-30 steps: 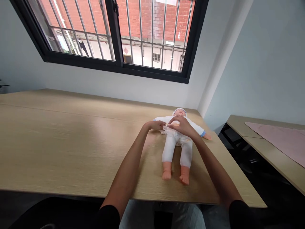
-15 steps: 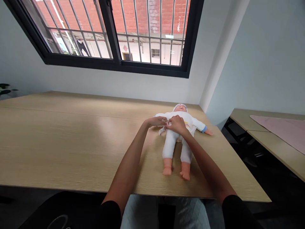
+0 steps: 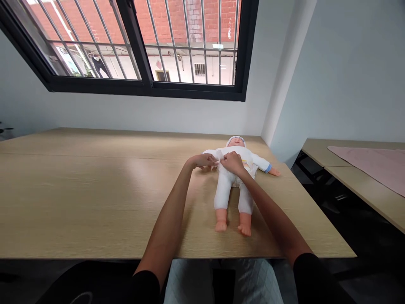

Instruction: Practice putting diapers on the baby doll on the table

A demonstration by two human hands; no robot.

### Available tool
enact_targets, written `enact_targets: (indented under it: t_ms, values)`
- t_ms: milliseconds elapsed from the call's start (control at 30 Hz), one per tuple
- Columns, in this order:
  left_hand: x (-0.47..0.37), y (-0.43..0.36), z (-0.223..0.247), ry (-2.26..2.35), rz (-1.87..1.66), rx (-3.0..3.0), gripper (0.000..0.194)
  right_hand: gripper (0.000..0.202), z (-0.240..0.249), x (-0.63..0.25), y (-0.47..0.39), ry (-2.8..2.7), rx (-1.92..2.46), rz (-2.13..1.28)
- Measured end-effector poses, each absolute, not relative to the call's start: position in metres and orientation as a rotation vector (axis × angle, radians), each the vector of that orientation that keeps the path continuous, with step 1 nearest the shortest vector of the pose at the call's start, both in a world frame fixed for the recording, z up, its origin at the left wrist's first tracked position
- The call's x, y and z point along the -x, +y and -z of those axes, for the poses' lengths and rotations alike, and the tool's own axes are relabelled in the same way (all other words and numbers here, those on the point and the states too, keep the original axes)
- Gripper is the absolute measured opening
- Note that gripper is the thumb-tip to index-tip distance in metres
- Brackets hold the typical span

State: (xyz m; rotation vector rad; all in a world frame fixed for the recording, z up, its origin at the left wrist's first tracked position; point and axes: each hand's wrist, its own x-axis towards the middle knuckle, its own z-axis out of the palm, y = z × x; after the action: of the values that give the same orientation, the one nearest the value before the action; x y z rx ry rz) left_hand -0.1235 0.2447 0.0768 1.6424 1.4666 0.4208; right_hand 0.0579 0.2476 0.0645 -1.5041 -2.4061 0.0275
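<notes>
A baby doll (image 3: 224, 190) lies on its back on the table, head toward the wall and bare feet toward me. It wears a white top and trousers, blue cuffs and a white cap. A thin white diaper (image 3: 253, 170) with a ruffled edge is around its waist, over the trousers. My left hand (image 3: 204, 161) is at the doll's left-of-view side, its fingertips pinched on the diaper's edge. My right hand (image 3: 232, 163) rests over the belly, fingers curled and closed on the same edge. The exact grip is small and partly hidden.
The wooden table (image 3: 95, 202) stretches far to the left, its near edge at my lap. A barred window (image 3: 193, 90) is in the wall ahead. To the right, across a gap, a second table (image 3: 316, 152) carries a pink cloth (image 3: 373, 162).
My hands have drawn slightly apart at the doll's waist. The loose white flap that hung beneath my left hand no longer shows there. The camera view has shifted a little.
</notes>
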Motion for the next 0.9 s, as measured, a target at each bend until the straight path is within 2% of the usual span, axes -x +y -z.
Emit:
enact_targets:
  t_ms: [100,333,467,733,900]
  values:
    - [0.128,0.248,-0.068,1.452,-0.279,-1.609,0.049,0.032,-0.064,-0.058,0.250,-2.356,1.506,-0.074]
    - [0.135,0.239,-0.082,1.380,-0.363,-1.677,0.043,0.018,-0.058,-0.062,0.255,-2.124,1.420,-0.187]
    - [0.131,0.232,-0.099,1.374,-0.368,-1.762,0.038,0.035,-0.054,-0.065,0.255,-2.011,1.250,-0.321]
    - [0.123,0.230,-0.104,1.268,-0.413,-1.824,0.035,0.030,-0.057,-0.063,0.256,-2.178,0.905,-0.238]
    - [0.126,0.228,-0.106,1.312,-0.418,-1.827,0.033,0.052,-0.077,-0.081,0.249,-2.235,0.756,-0.666]
